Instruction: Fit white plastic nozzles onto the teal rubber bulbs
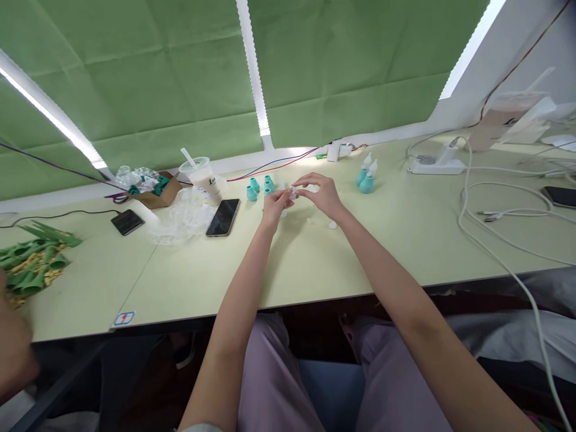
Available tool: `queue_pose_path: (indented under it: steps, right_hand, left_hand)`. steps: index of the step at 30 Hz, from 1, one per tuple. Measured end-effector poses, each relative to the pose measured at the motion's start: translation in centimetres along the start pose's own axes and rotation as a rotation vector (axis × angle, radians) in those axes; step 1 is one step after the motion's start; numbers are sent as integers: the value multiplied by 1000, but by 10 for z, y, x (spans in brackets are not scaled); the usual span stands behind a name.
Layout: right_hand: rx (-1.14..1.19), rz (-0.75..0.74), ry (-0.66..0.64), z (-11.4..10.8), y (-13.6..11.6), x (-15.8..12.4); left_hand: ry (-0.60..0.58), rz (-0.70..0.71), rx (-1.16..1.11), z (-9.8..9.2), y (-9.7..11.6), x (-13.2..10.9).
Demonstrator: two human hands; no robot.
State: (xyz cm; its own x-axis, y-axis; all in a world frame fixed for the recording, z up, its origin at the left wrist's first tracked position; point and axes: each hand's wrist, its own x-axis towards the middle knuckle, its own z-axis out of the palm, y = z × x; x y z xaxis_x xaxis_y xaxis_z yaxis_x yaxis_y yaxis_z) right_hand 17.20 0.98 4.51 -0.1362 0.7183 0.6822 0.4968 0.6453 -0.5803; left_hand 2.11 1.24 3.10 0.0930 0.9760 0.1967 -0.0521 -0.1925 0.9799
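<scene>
My left hand (274, 209) and my right hand (326, 195) meet above the table, their fingertips closed on a small whitish translucent piece (293, 193). Its exact kind is too small to tell. Just behind my left hand stand several little teal bulb-shaped pieces (252, 192) with open necks, some partly hidden by the fingers. To the right of my right hand are two teal bulbs (366, 183) with white pointed tips (373, 168). A small white disc (332, 225) lies below my right hand, near the forearm.
Left of my hands are a phone (224, 217), crumpled clear plastic (182, 219), a drink cup (203, 175) and a cardboard box (159, 193). A power strip (436, 165) and white cables (504, 186) lie right. Another person's arm (13, 342) is beside green parts (31, 264).
</scene>
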Motion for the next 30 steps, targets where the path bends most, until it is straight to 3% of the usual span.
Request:
queue_pose_path:
  steps: [4,5,8,10,15,20,25,27,30]
  right_hand:
    - [-153,41,-62,-18,3,5]
    - [-186,59,-142,-26,5,6]
    - [-259,89,-575,-54,7,-3]
    - [-336,90,-675,-68,5,-18]
    - [-520,10,-514,-67,-1,-62]
    - [-633,-126,-469,-51,7,-75]
    - [-522,-118,-463,-46,10,-54]
    - [-461,-103,-359,-42,7,-36]
    - [-400,-96,-105,-27,2,-6]
  left_hand:
    - [66,-14,7,-2,-2,3]
    - [76,-13,7,-3,-2,3]
    - [82,-1,-4,-5,-2,5]
    - [79,7,-11,-6,-1,5]
    - [72,9,-12,-4,2,5]
    - [39,8,-34,-3,0,4]
    - [57,0,-31,-7,-3,5]
    - [53,0,-28,-9,-3,5]
    - [18,9,-32,-10,-2,4]
